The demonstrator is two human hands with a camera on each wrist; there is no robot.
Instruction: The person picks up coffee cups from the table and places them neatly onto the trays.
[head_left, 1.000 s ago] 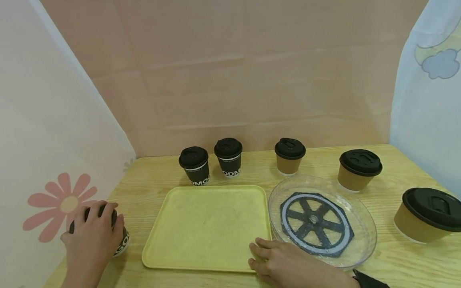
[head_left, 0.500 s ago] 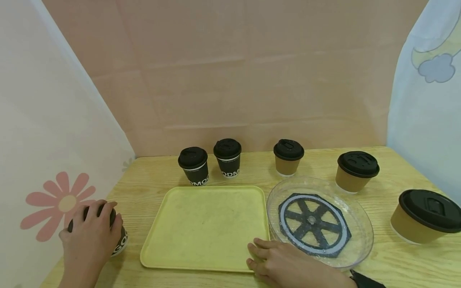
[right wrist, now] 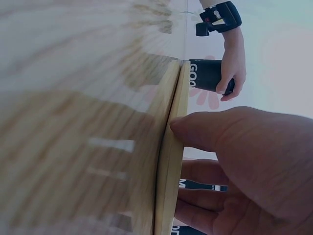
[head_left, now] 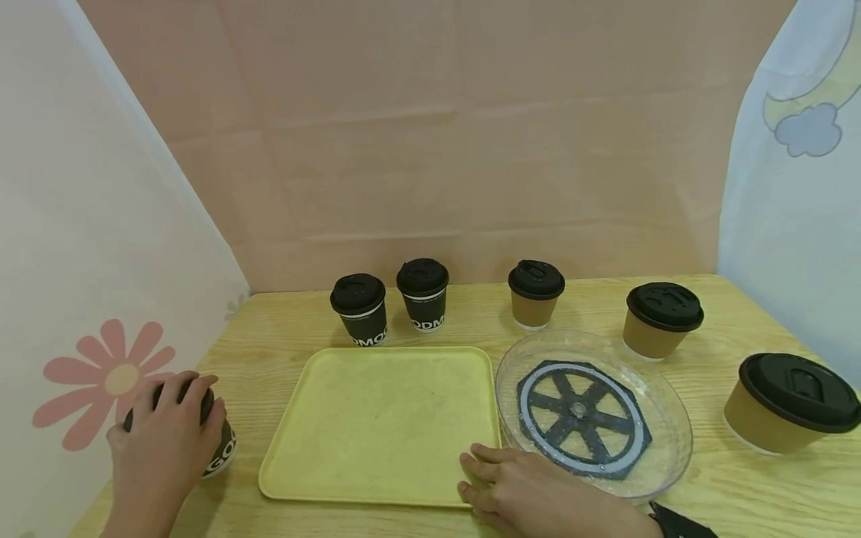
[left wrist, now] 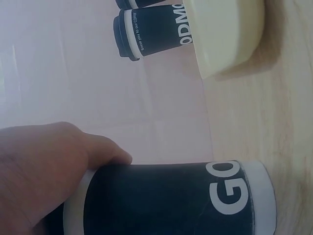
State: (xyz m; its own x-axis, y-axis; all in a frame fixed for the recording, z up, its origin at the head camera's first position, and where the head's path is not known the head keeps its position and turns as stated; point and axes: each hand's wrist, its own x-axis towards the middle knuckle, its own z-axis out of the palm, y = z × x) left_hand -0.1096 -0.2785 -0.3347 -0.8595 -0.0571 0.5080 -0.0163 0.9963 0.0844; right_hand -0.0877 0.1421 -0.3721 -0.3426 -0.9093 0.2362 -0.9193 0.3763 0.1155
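My left hand [head_left: 164, 441] grips a black paper coffee cup [head_left: 225, 452] from above, fingers spread over its dark lid. In the left wrist view the thumb lies along the side of this cup [left wrist: 171, 200], which has white letters and a pale base. At the front right corner of a yellow tray [head_left: 383, 426], my right hand [head_left: 538, 486] holds the rim. The right wrist view has the thumb against the outer edge of the tray [right wrist: 171, 171] and the fingers over the top side. The cup's far side is hidden.
Behind the tray stand two black lidded cups [head_left: 363, 321] [head_left: 425, 310]. A clear round plastic dish [head_left: 662, 463] with a dark wheel-like pattern sits right of it. Three brown lidded cups [head_left: 534, 308] [head_left: 652, 336] [head_left: 767, 418] stand farther right. Cloth walls [head_left: 363, 149] surround the wooden table.
The head view has shifted slightly, so everything appears a little farther left. Both hands keep the same hold on the cup and the tray.
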